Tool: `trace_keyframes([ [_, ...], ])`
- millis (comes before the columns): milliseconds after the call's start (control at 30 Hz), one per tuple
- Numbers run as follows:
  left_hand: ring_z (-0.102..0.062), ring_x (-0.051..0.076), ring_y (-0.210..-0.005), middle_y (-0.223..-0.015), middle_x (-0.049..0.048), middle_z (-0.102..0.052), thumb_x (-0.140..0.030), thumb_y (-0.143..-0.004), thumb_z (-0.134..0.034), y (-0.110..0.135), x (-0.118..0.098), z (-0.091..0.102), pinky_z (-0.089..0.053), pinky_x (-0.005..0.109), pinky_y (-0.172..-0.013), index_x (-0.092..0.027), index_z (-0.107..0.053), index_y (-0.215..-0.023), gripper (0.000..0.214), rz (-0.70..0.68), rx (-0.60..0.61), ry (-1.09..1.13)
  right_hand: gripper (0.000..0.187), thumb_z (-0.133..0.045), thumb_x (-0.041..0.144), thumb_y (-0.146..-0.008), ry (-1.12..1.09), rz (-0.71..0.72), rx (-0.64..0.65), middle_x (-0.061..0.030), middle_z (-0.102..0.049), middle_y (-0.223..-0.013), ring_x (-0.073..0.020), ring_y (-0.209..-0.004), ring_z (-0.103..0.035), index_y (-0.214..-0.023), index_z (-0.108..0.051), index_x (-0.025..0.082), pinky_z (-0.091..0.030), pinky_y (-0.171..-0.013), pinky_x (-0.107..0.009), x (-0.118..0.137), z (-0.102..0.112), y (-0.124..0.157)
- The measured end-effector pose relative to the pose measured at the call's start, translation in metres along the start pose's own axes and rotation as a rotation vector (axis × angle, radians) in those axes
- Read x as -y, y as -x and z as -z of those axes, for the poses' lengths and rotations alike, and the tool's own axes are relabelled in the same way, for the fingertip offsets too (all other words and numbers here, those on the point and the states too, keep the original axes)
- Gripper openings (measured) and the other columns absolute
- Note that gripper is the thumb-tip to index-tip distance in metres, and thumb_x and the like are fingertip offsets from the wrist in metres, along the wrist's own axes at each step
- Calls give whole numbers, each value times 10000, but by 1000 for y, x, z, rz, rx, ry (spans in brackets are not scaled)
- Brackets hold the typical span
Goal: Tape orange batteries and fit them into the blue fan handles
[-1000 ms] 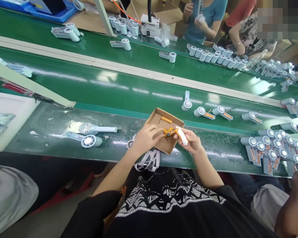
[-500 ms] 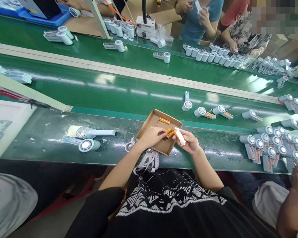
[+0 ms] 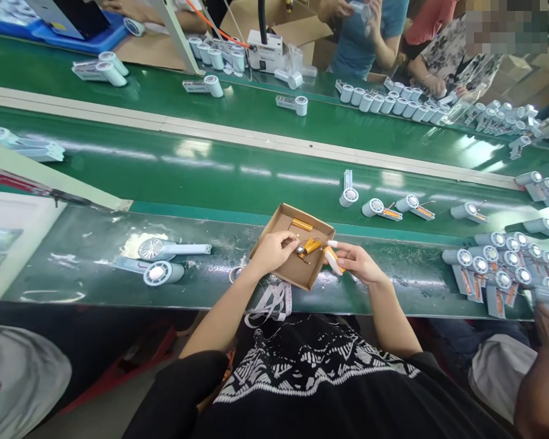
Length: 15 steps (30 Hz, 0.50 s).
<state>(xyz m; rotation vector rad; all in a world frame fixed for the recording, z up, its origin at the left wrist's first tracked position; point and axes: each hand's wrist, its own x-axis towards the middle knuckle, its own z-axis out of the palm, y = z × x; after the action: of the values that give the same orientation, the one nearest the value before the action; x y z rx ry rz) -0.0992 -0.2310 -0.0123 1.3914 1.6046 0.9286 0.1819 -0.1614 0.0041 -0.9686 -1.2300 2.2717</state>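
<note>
My left hand [image 3: 273, 250] is closed in a pinch on a small orange battery part [image 3: 308, 247], held over an open cardboard box [image 3: 277, 227] on the green bench. My right hand [image 3: 355, 261] sits just right of the box. Its fingers curl around a white strip with an orange part [image 3: 333, 260], index finger stretched out. A second orange battery [image 3: 302, 224] lies in the box's far corner. White strips [image 3: 272, 300] hang over the bench edge below my left wrist.
Two pale blue handheld fans [image 3: 162, 261] lie on the bench to the left. More fan parts [image 3: 494, 265] crowd the right side, and others ride the green conveyor [image 3: 379, 206]. Other people work across the line [image 3: 370, 30], and another person's hand [image 3: 546, 323] shows at lower right.
My hands have come apart. The left keeps the orange part over the box, while the right has drawn away to the right with the white strip.
</note>
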Motion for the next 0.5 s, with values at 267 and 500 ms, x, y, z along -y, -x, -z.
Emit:
trace_keyframes([
  [267, -718, 314, -1121, -1238, 136, -770, -464, -1020, -604, -86, -72, -35, -535, 397, -932, -221, -734, -1251, 359, -229, 125, -438, 713, -1003, 371, -643, -254, 502, -509, -14, -815, -1041, -194, -748, -768, -1269, -664, 331, -640, -718, -344, 11, 21, -3],
  [500, -724, 243, -1069, -1277, 164, -719, -526, -1114, -480, -195, -143, -85, -571, 364, -886, -112, -714, -1274, 501, -247, 252, -1162, 657, -952, 399, -662, -47, 593, -760, -76, -814, -1029, -294, -798, -798, -1266, -692, 398, -655, -771, -576, 1, 42, 6],
])
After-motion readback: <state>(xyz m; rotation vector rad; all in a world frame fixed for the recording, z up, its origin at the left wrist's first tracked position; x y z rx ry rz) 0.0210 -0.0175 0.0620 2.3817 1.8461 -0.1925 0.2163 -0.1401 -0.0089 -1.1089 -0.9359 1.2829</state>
